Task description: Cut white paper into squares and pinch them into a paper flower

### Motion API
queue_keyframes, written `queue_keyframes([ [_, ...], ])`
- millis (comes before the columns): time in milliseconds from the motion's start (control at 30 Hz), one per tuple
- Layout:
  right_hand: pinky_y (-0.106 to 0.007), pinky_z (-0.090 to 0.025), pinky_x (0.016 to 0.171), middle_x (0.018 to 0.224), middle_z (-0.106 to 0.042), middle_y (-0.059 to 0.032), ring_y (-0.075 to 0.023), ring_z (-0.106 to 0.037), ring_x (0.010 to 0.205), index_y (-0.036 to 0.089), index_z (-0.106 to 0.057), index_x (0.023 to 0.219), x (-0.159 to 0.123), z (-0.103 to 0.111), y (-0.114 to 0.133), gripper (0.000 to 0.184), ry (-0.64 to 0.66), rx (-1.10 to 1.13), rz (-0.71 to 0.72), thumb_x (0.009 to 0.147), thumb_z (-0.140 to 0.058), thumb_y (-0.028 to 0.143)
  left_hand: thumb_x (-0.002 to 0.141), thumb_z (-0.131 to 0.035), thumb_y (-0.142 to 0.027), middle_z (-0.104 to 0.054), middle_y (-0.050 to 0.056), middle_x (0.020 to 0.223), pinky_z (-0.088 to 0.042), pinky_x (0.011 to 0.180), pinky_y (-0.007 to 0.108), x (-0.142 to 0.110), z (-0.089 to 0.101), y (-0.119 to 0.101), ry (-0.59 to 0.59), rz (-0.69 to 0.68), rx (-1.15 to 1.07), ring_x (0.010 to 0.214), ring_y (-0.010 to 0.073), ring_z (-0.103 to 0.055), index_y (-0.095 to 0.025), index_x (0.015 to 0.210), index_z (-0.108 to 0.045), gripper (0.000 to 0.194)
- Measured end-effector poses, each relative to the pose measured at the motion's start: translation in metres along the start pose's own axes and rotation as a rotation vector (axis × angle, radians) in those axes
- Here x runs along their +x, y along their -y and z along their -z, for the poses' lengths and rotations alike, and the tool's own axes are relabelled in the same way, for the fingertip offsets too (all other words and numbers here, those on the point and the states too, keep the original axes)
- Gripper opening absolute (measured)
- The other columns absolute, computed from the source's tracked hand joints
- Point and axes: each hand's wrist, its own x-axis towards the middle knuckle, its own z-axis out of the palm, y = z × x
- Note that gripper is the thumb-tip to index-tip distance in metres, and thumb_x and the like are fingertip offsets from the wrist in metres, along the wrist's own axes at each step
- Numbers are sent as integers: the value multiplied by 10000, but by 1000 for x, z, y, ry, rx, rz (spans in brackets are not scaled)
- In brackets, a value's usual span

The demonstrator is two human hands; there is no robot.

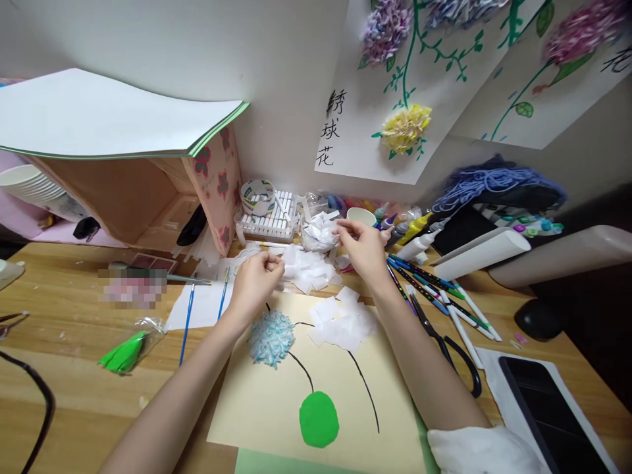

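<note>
My left hand (259,280) is closed in a pinch above the loose white tissue paper pieces (312,268). What its fingertips hold, if anything, is too small to make out. My right hand (364,251) reaches to the edge of a clear bowl of white scraps (320,234), thumb and fingers pinched together; any scrap between them cannot be made out. Below both hands lies a cream paper sheet (266,411) with black drawn stems, a blue-white paper flower (271,338) and a green painted disc (319,419). A pile of white tissue squares (345,320) rests on its upper right.
Blue brushes (186,324) lie left. Markers in a box (276,214) and paint bottles (417,227) stand at the back. Black scissors (444,342), pens (434,289) and a phone (548,411) are right. Flower pictures (375,145) hang on the wall.
</note>
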Motion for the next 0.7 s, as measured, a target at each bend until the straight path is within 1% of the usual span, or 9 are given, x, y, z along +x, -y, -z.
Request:
queue_keyframes([
  [67,-334,-523,763,1055,-681,-128,-184,-670,822,112,-593,1125,2,2,0,356,90,-5,-15,790,-491,170,744,-499,-310,-660,25,643,-373,567,265,2,-2,6,23,28,77,656,202,-612,-172,824,-665,230],
  [133,-356,-490,858,1185,-626,-131,-191,-650,945,131,-543,1206,-1,9,9,411,109,-72,37,803,-466,137,756,-495,-310,-683,37,694,-387,600,274,2,-2,8,27,26,117,704,216,-627,-172,896,-670,263],
  [200,-368,-459,892,1198,-613,-117,-199,-624,992,154,-548,1195,-8,21,23,390,92,-206,130,813,-473,138,765,-502,-316,-700,57,785,-405,637,280,2,0,8,-6,7,127,752,222,-633,-169,957,-657,288],
  [267,-345,-476,808,1044,-665,-77,-191,-632,882,179,-632,1007,-18,35,36,226,147,-330,202,814,-515,180,778,-502,-325,-701,70,856,-417,659,282,1,3,5,-51,-10,113,781,221,-634,-170,995,-638,299],
  [367,-285,-455,680,784,-665,-32,-166,-608,741,182,-648,751,-38,48,37,101,599,-459,301,782,-556,154,789,-499,-324,-694,67,878,-426,662,281,-1,8,-3,-75,-29,69,775,209,-629,-176,1008,-619,290],
  [400,-279,-442,666,762,-657,-33,-166,-598,730,177,-644,738,-46,48,32,87,714,-507,327,766,-571,139,791,-499,-324,-692,63,875,-427,663,281,-2,9,-6,-73,-36,57,770,205,-627,-179,996,-619,278],
  [433,-276,-431,668,776,-657,-40,-166,-591,738,173,-639,746,-53,47,26,80,765,-537,340,756,-576,126,790,-500,-323,-691,60,874,-427,666,282,-4,10,-9,-68,-45,48,767,202,-624,-182,974,-621,261],
  [533,-264,-412,669,795,-647,-50,-168,-570,760,166,-627,774,-73,38,6,87,803,-579,347,727,-588,103,788,-500,-319,-690,55,876,-428,669,280,-9,9,-15,-46,-72,16,769,197,-622,-193,890,-619,201],
  [700,-257,-371,626,768,-615,-52,-165,-537,724,167,-605,722,-89,26,-9,155,709,-707,373,735,-506,48,783,-502,-314,-694,52,850,-434,663,265,-14,11,-21,-21,-85,-29,768,190,-629,-192,841,-598,166],
])
